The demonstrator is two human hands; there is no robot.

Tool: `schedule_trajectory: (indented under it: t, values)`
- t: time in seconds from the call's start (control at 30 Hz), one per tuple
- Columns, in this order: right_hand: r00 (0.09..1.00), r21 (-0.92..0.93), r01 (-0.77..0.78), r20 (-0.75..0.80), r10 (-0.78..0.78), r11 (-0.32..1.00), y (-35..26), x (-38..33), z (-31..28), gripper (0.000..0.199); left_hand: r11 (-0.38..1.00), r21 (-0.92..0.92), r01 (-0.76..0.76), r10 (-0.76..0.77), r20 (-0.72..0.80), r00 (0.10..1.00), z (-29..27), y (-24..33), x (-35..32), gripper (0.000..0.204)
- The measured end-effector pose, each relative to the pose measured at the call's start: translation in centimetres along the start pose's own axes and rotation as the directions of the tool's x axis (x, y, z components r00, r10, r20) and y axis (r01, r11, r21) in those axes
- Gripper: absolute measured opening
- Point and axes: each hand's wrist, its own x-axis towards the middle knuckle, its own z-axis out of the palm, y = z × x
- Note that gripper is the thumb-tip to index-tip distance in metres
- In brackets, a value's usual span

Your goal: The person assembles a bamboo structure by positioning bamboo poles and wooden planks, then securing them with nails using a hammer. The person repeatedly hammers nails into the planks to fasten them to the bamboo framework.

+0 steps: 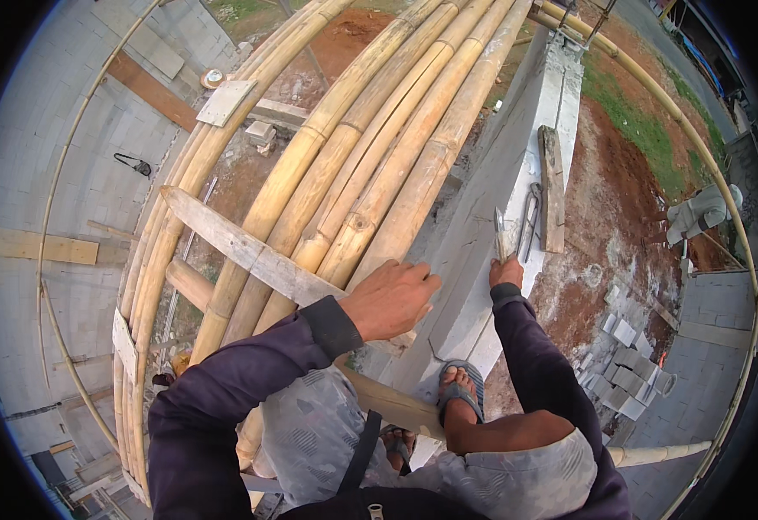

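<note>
My left hand point(392, 299) is curled closed over the end of a flat plank point(249, 247) that crosses the bamboo poles point(379, 173). Whatever its fingers may hold is hidden. My right hand point(506, 273) grips a slim, pale, pointed tool point(499, 230) above the concrete beam point(474, 269); its exact kind is too small to tell. Just right of that tool, a pair of metal pincers or pliers point(530, 221) lies on the beam, beside a short weathered wooden board point(551, 191).
My sandalled foot point(459, 394) rests on the beam. Far below are reddish ground point(604, 191), a pile of grey blocks point(630, 381) and a block wall point(15, 191). Thin bamboo rails point(699, 147) curve along the sides. A white square board point(225, 102) sits on the left poles.
</note>
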Motion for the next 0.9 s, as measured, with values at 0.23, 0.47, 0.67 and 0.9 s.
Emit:
schedule_trajectory:
  t: [0.23, 0.47, 0.67, 0.9]
  values:
    - [0.983, -0.048, 0.105, -0.145, -0.111, 0.993, 2.6, 1.1, 2.2, 0.027, 0.997, 0.011, 0.075, -0.076, 0.066, 0.995, 0.5, 4.6, -2.1, 0.029]
    - [0.944, 0.695, -0.012, 0.245, -0.222, 0.719, -2.8, -5.5, -7.0, 0.016, 0.974, 0.005, 0.227, -0.224, -0.141, 0.964, -0.8, 3.3, -3.6, 0.027]
    - [0.594, 0.677, 0.08, 0.557, -0.581, 0.731, -16.1, -11.9, -20.0, 0.011, 0.925, 0.352, 0.144, 0.151, -0.688, 0.71, -2.1, 3.2, -3.4, 0.03]
    - [0.274, 0.649, 0.279, 0.653, -0.706, 0.708, -28.0, -17.4, -18.4, 0.011, 0.915, 0.187, 0.359, -0.116, -0.728, 0.676, -5.2, -0.4, -10.1, 0.021]
